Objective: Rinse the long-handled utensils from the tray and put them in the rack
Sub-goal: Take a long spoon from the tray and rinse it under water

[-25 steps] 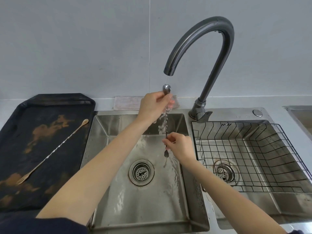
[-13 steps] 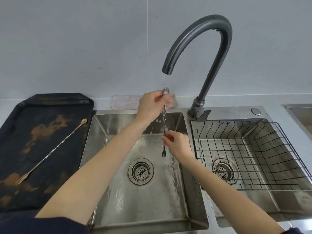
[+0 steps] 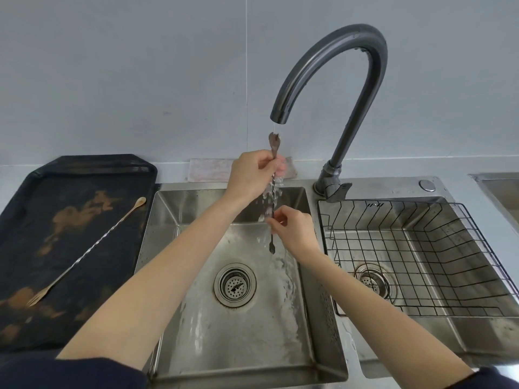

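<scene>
Both forearms reach forward over the left sink basin (image 3: 241, 346), converging under the faucet (image 3: 331, 68). The left hand (image 3: 252, 175) is raised higher, wrist bent slightly, its fingers pinched closed on the upper part of a silver bar spoon (image 3: 271, 197), just below the spoon bowl, which sticks up right beneath the spout. The right hand (image 3: 295, 231) sits lower and nearer the basin's right wall, fingertips closed on the same twisted stem near its lower end (the small fork tip hangs free below the fingers). The utensil stands nearly upright between the two hands, directly in the stream of water (image 3: 273, 192), which splashes along the stem and runs down onto the basin floor beside the drain (image 3: 234, 284).

A second long utensil, a gold bar spoon (image 3: 90, 248), lies diagonally on the dark tray (image 3: 33, 209) left of the sink, bowl toward the wall, fork end toward the person. The wire rack (image 3: 421, 248) sits in the right basin with nothing in it. A folded cloth (image 3: 207, 169) lies against the wall behind the sink.
</scene>
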